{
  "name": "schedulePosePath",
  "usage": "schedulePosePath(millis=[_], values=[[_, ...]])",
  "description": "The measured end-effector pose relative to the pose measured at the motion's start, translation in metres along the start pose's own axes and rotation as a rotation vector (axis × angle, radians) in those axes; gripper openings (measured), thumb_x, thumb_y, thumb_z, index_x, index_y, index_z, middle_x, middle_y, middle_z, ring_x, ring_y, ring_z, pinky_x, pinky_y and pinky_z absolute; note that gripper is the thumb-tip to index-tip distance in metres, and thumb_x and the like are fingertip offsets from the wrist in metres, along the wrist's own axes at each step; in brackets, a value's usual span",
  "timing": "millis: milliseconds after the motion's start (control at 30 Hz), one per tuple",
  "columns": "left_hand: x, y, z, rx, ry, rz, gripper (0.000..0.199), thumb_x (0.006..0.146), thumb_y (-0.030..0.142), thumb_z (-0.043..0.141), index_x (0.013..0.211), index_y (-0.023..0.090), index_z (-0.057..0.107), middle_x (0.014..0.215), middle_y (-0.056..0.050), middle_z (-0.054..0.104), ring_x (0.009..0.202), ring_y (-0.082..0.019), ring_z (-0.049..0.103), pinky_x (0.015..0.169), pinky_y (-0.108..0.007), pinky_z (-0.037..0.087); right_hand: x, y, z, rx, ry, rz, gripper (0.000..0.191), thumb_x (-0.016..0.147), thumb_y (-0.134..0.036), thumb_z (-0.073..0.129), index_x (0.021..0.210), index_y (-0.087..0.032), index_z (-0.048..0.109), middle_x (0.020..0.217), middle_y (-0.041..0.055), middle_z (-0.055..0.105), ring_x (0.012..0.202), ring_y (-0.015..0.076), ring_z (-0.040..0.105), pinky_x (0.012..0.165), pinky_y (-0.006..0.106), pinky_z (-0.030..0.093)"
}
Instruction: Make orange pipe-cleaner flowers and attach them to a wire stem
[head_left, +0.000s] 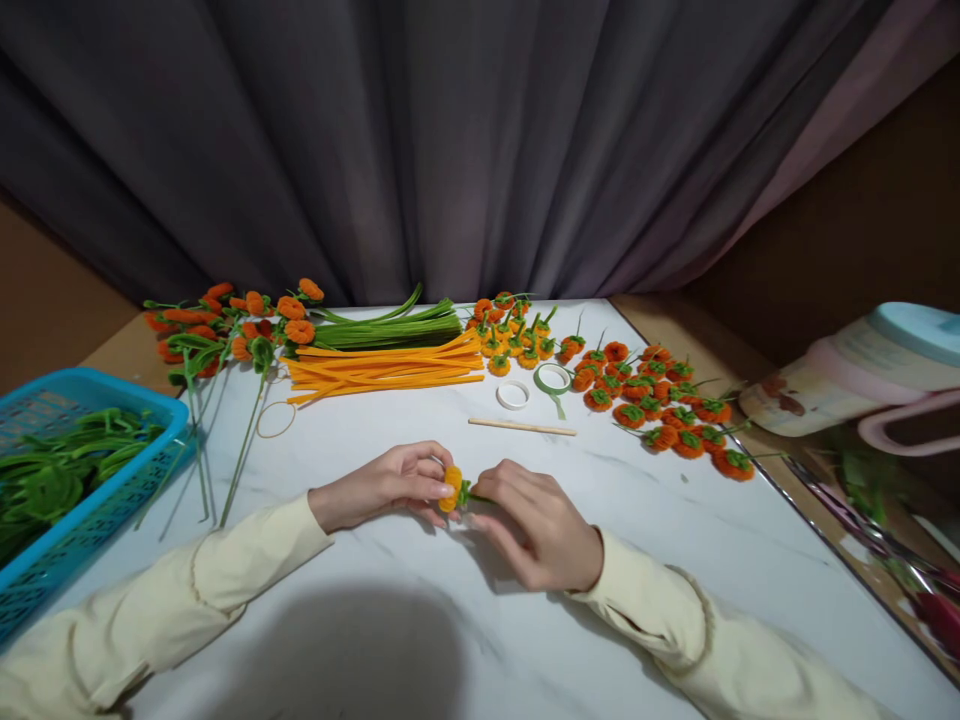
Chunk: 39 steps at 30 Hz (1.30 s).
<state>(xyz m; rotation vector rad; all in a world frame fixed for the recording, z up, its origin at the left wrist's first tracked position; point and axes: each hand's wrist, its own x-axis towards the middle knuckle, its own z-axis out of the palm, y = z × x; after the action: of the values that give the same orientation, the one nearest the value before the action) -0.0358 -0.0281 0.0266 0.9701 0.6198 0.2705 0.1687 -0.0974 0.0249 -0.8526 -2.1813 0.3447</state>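
Above the middle of the white tabletop, my left hand pinches a small yellow pipe-cleaner pumpkin between thumb and fingers. The pumpkin is tipped on its side, its green top facing right. My right hand is closed on the green stem at that top; its fingertips are partly hidden. Just beyond the hands lie a thin wooden stick, a white tape ring and a roll of green tape.
Orange pipe cleaners and green ones lie behind. Several yellow pumpkins and orange pumpkins sit at back right. Orange stemmed pieces lie back left. A blue basket stands left, a large cup right.
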Motion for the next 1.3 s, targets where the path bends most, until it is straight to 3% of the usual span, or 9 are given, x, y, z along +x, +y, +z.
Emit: schedulePosePath(millis=[100, 200, 400, 567, 700, 967, 1233, 1300], values=[[0.000, -0.001, 0.000, 0.004, -0.002, 0.005, 0.031, 0.075, 0.022, 0.070, 0.099, 0.017, 0.052, 0.082, -0.001, 0.060, 0.077, -0.016, 0.065, 0.067, -0.026, 0.054, -0.002, -0.001, 0.004, -0.182, -0.039, -0.060, 0.011, 0.088, -0.019, 0.045, 0.094, -0.012, 0.052, 0.075, 0.0085, 0.058, 0.066, 0.0187, 0.047, 0.055, 0.029, 0.039], [0.001, -0.002, 0.000, 0.042, 0.001, -0.005, 0.038, 0.075, 0.023, 0.070, 0.108, 0.017, 0.054, 0.089, -0.002, 0.061, 0.081, -0.016, 0.064, 0.072, -0.028, 0.053, -0.003, 0.001, 0.007, -0.217, -0.036, -0.064, 0.011, 0.089, -0.018, 0.045, 0.094, -0.012, 0.052, 0.076, 0.0083, 0.058, 0.066, 0.0185, 0.047, 0.056, 0.029, 0.039], [0.000, -0.005, 0.002, 0.108, 0.008, -0.008, 0.031, 0.075, 0.029, 0.070, 0.098, 0.012, 0.058, 0.085, -0.004, 0.063, 0.077, -0.014, 0.062, 0.076, -0.030, 0.050, -0.003, 0.004, 0.009, -0.147, -0.038, -0.051, 0.014, 0.089, -0.015, 0.043, 0.100, -0.012, 0.051, 0.082, 0.0095, 0.060, 0.070, 0.0182, 0.049, 0.060, 0.029, 0.042], [0.000, -0.003, 0.008, 0.158, 0.042, 0.081, 0.026, 0.076, 0.031, 0.069, 0.090, 0.012, 0.057, 0.077, -0.001, 0.059, 0.070, -0.010, 0.055, 0.067, -0.021, 0.043, -0.002, 0.002, 0.010, -0.120, -0.019, -0.031, 0.013, 0.089, -0.016, 0.043, 0.099, -0.013, 0.051, 0.079, 0.0078, 0.059, 0.070, 0.0173, 0.051, 0.059, 0.028, 0.042], [-0.001, -0.003, 0.011, 0.197, 0.078, 0.109, 0.026, 0.078, 0.034, 0.067, 0.087, 0.012, 0.056, 0.075, -0.001, 0.057, 0.067, -0.010, 0.051, 0.063, -0.021, 0.040, -0.001, 0.000, 0.010, -0.050, -0.011, -0.015, 0.013, 0.090, -0.015, 0.041, 0.099, -0.015, 0.050, 0.078, 0.0067, 0.059, 0.071, 0.0165, 0.052, 0.061, 0.027, 0.043], [-0.001, -0.006, 0.009, 0.159, 0.047, 0.151, 0.025, 0.080, 0.035, 0.064, 0.090, 0.014, 0.053, 0.075, -0.001, 0.058, 0.067, -0.011, 0.054, 0.065, -0.023, 0.041, -0.003, 0.000, 0.015, 0.163, 0.094, 0.175, 0.003, 0.087, -0.017, 0.048, 0.088, -0.018, 0.051, 0.078, 0.0051, 0.059, 0.070, 0.0142, 0.054, 0.062, 0.024, 0.045], [-0.001, -0.007, 0.009, 0.119, 0.031, 0.128, 0.023, 0.081, 0.034, 0.063, 0.089, 0.014, 0.053, 0.076, -0.001, 0.058, 0.066, -0.010, 0.055, 0.065, -0.023, 0.042, -0.003, -0.002, 0.016, -0.172, 0.027, -0.030, 0.012, 0.090, -0.013, 0.041, 0.092, -0.013, 0.052, 0.072, 0.0074, 0.059, 0.064, 0.0171, 0.050, 0.058, 0.028, 0.041], [-0.002, -0.008, 0.010, 0.125, 0.048, 0.132, 0.024, 0.081, 0.035, 0.063, 0.088, 0.014, 0.054, 0.075, -0.001, 0.057, 0.066, -0.010, 0.053, 0.064, -0.022, 0.041, -0.003, -0.003, 0.017, -0.164, 0.015, -0.035, 0.014, 0.092, -0.013, 0.038, 0.091, -0.012, 0.053, 0.073, 0.0079, 0.059, 0.064, 0.0170, 0.050, 0.058, 0.028, 0.041]])
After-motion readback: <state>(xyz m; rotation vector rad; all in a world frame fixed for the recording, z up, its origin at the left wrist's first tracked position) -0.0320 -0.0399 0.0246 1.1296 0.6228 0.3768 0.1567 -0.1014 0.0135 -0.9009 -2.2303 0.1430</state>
